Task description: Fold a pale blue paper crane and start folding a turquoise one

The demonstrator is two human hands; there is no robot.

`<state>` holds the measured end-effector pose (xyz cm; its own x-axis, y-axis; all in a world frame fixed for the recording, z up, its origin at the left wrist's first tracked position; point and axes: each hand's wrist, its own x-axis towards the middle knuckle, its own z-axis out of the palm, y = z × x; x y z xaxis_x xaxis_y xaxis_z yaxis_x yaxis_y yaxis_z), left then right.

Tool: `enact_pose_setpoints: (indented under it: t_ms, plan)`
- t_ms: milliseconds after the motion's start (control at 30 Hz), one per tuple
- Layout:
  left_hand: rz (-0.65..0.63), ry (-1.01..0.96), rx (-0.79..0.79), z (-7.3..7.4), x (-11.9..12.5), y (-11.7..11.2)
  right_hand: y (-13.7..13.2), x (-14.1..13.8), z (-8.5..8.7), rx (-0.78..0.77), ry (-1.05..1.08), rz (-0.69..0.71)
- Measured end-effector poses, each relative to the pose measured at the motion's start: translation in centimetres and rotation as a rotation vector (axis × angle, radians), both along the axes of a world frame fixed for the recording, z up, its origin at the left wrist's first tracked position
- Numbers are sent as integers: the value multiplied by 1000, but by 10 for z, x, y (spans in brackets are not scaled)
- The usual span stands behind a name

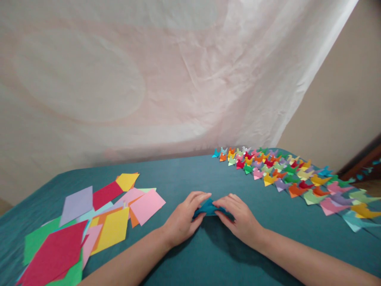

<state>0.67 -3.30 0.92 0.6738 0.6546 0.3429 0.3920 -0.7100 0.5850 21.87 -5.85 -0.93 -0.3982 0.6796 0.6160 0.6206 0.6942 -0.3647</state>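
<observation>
A small folded piece of blue paper [208, 207] is held between both hands, just above the teal tablecloth at the middle front. My left hand [187, 216] pinches its left end between thumb and fingers. At the opposite end, my right hand [238, 214] grips the paper the same way. The fingers cover both ends, so only the middle folds show. Loose coloured paper squares [113, 230] lie in an overlapping pile to the left of my left hand. Rows of folded paper birds [270, 179] in many colours stand to the right, beyond my right hand.
A teal cloth [175, 174] covers the table. Behind its far edge hangs a pale, wrinkled curtain [166, 79]. A plain beige wall [336, 99] shows at the right, with a dark brown object [364, 161] low by the table's right side.
</observation>
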Motion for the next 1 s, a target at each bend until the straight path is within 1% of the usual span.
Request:
enact_pose_setpoints:
  t_ms: [133, 267, 400, 500, 600, 767, 867, 1000]
  plan:
    - [-33, 44, 17, 5, 0, -1, -1, 0, -1, 5, -23, 21]
    - [-26, 45, -31, 8, 0, -3, 0, 2, -1, 1, -47, 37]
    - [-22, 5, -77, 9, 0, -4, 0, 2, -1, -13, -25, 49]
    - [-20, -21, -82, 7, 0, -3, 1, 2, -1, -30, -4, 47]
    - [-18, -63, -68, 1, 0, 0, 2, 1, -2, -32, 21, 63]
    - [50, -148, -63, -8, 0, 5, 5, 1, -4, -93, 94, 108]
    - [78, -180, -75, -8, 0, 6, 5, 1, -4, -150, 117, 132]
    - [101, -167, -48, -5, 0, 7, 6, 0, -3, -186, 124, 146]
